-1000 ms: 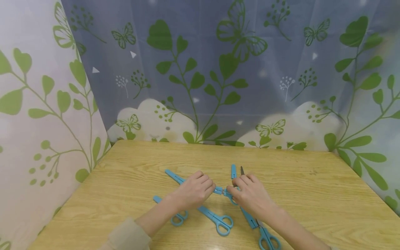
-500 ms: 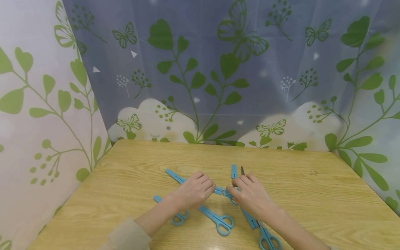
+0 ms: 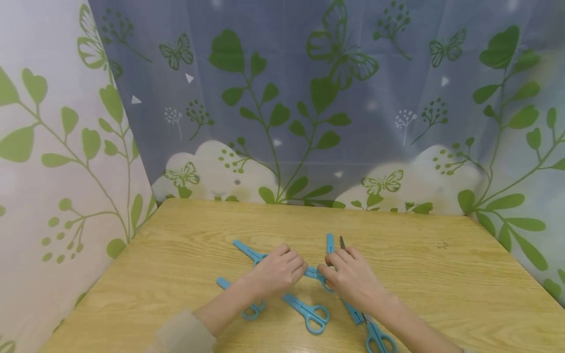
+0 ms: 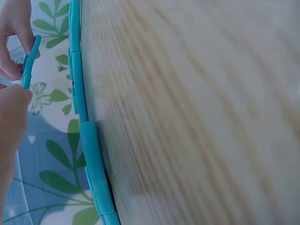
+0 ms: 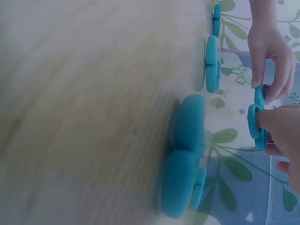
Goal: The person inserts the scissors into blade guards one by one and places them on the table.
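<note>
My left hand (image 3: 280, 268) pinches the blue blade cover of a pair of scissors (image 3: 313, 273) between thumb and fingers, in the middle of the head view. At the other end my right hand (image 3: 350, 274) holds the blue handle loops. Cover and handles meet in one line, with the blades hidden. In the right wrist view, the loops (image 5: 254, 122) stick out from my right fingers, and my left hand (image 5: 272, 51) grips the cover beyond. The left wrist view shows the same scissors (image 4: 29, 65) held above the table.
Covered scissors (image 3: 314, 316) lie in front on the wooden table (image 3: 441, 274). Others lie partly under my left arm (image 3: 251, 310) and behind my left hand. At right front are scissors (image 3: 376, 337) with a cover. Beyond my right hand lie a loose-looking cover (image 3: 330, 242) and a dark blade (image 3: 342, 242).
The small gap between the blade cover and the scissors' handles has closed. My left hand has shifted slightly right, toward my right hand. The other scissors stay where they were.
</note>
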### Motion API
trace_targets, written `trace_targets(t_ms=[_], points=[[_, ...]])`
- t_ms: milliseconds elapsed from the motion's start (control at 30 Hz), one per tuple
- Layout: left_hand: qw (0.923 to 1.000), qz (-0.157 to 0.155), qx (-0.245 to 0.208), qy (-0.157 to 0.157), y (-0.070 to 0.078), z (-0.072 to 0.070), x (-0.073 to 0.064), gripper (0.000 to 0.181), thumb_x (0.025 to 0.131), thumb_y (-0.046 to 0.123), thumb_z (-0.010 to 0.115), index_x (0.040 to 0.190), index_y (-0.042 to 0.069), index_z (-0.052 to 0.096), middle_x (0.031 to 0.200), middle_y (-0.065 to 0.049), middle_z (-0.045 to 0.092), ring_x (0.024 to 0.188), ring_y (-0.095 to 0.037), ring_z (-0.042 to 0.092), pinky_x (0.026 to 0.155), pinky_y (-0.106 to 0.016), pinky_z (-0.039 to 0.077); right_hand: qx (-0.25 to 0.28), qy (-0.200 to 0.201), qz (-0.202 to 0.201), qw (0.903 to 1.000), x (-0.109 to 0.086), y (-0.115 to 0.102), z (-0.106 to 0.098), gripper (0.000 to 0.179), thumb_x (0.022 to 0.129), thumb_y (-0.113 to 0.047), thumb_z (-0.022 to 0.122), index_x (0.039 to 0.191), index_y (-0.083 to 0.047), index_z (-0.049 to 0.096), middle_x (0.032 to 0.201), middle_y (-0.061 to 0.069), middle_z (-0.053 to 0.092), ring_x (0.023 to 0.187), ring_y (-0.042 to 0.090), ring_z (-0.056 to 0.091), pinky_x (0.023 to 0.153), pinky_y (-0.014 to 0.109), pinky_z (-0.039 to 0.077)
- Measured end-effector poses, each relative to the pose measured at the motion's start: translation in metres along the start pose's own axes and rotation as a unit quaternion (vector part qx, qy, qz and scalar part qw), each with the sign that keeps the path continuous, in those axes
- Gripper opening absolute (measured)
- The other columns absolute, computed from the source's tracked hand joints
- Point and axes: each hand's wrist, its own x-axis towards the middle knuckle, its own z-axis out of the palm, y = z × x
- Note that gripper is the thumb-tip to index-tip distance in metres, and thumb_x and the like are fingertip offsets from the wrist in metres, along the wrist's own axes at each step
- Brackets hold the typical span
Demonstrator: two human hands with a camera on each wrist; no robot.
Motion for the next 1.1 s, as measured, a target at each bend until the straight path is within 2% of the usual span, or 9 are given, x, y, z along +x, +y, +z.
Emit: trace_targets(t_ms=[100, 167, 400, 500, 700, 800, 967, 1100], points=[[1.0000, 0.000, 0.002, 0.007, 0.000, 0.001, 0.000, 0.032, 0.097, 0.010, 0.037, 0.093, 0.012, 0.069, 0.089, 0.003, 0.066, 0.078, -0.009, 0.059, 0.075, -0.023, 0.043, 0.001, -0.002, -0.001, 1.0000, 0.000, 0.000, 0.000, 0.032, 0.062, -0.016, 0.083, 0.087, -0.014, 0.064, 0.086, 0.002, 0.060, 0.077, 0.019, 0.057, 0.069, 0.034, 0.047], [1.0000, -0.001, -0.003, 0.003, 0.000, 0.001, -0.001, 0.030, 0.097, 0.010, 0.039, 0.094, 0.012, 0.069, 0.089, 0.003, 0.066, 0.079, -0.010, 0.059, 0.076, -0.024, 0.043, 0.003, -0.005, 0.002, 1.0000, 0.000, 0.000, 0.000, 0.031, 0.063, -0.016, 0.083, 0.087, -0.014, 0.064, 0.086, 0.002, 0.060, 0.078, 0.019, 0.057, 0.069, 0.034, 0.047], [0.9992, -0.016, -0.019, -0.030, -0.002, 0.001, -0.002, 0.015, 0.087, 0.014, 0.058, 0.097, 0.011, 0.068, 0.093, 0.003, 0.066, 0.082, -0.010, 0.058, 0.075, -0.024, 0.042, 0.013, -0.028, 0.021, 0.9993, 0.003, 0.000, 0.000, 0.026, 0.067, -0.016, 0.081, 0.088, -0.014, 0.066, 0.086, 0.001, 0.060, 0.077, 0.019, 0.056, 0.070, 0.034, 0.047], [0.9987, -0.028, -0.028, -0.031, -0.004, 0.003, -0.002, 0.014, 0.084, 0.014, 0.063, 0.096, 0.011, 0.069, 0.092, 0.003, 0.066, 0.081, -0.010, 0.058, 0.074, -0.023, 0.041, 0.017, -0.036, 0.031, 0.9987, 0.004, 0.000, 0.001, 0.025, 0.067, -0.015, 0.081, 0.088, -0.014, 0.067, 0.085, 0.001, 0.060, 0.077, 0.018, 0.056, 0.070, 0.033, 0.046], [0.9935, -0.063, -0.055, -0.077, -0.011, 0.002, -0.002, 0.015, 0.084, 0.014, 0.066, 0.099, 0.012, 0.068, 0.095, 0.004, 0.064, 0.086, -0.012, 0.056, 0.081, -0.028, 0.042, 0.036, -0.037, 0.056, 0.9971, 0.011, 0.001, 0.004, 0.026, 0.065, -0.017, 0.082, 0.087, -0.015, 0.068, 0.085, 0.001, 0.060, 0.076, 0.018, 0.056, 0.070, 0.035, 0.046], [0.9916, -0.078, -0.060, -0.084, -0.018, 0.001, -0.001, 0.013, 0.085, 0.014, 0.066, 0.098, 0.013, 0.068, 0.093, 0.004, 0.064, 0.087, -0.013, 0.057, 0.083, -0.030, 0.043, 0.047, -0.043, 0.071, 0.9954, 0.015, 0.001, 0.005, 0.027, 0.066, -0.018, 0.082, 0.089, -0.014, 0.069, 0.085, 0.001, 0.060, 0.075, 0.018, 0.055, 0.070, 0.035, 0.046], [0.9938, -0.078, -0.042, -0.067, -0.030, 0.005, -0.002, 0.008, 0.084, 0.017, 0.067, 0.091, 0.013, 0.070, 0.088, 0.004, 0.065, 0.083, -0.013, 0.058, 0.082, -0.030, 0.044, 0.062, -0.069, 0.103, 0.9903, 0.022, 0.001, 0.006, 0.028, 0.068, -0.020, 0.082, 0.092, -0.013, 0.070, 0.085, 0.001, 0.059, 0.075, 0.018, 0.054, 0.072, 0.037, 0.047], [0.9929, -0.070, -0.047, -0.084, -0.034, 0.008, -0.004, 0.008, 0.085, 0.017, 0.066, 0.091, 0.013, 0.069, 0.088, 0.003, 0.065, 0.082, -0.013, 0.058, 0.081, -0.031, 0.045, 0.088, -0.117, 0.140, 0.9792, 0.027, -0.001, 0.008, 0.029, 0.071, -0.023, 0.080, 0.096, -0.013, 0.070, 0.085, -0.001, 0.058, 0.076, 0.017, 0.051, 0.072, 0.036, 0.045]])
